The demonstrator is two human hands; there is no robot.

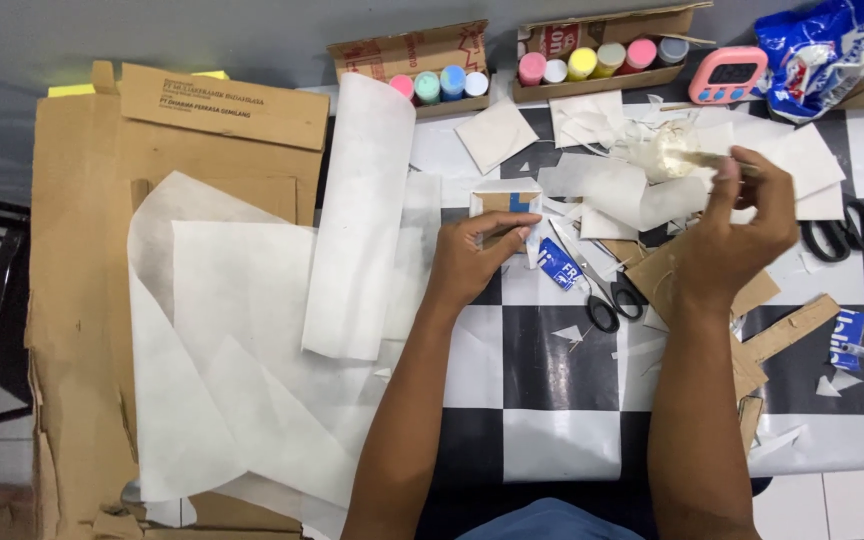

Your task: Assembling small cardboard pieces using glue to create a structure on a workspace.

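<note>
My left hand [477, 255] grips a small cardboard box [505, 203] partly covered in white paper with a blue patch, held on the checkered tabletop [552, 350]. My right hand [742, 225] is raised to the right, pinching a thin brush [714, 159] whose tip points toward a small clear bag of glue [664, 152]. Between the hands lie a blue glue tube [559, 264] and black-handled scissors [602, 295].
Large white paper sheets [242, 340] and flat cardboard [82, 300] cover the left. Two cardboard trays of paint bottles [442, 82] [602, 60] stand at the back beside a pink timer [727, 73] and a blue plastic bag [827, 50]. Other scissors [837, 235] and cardboard scraps [782, 335] lie right.
</note>
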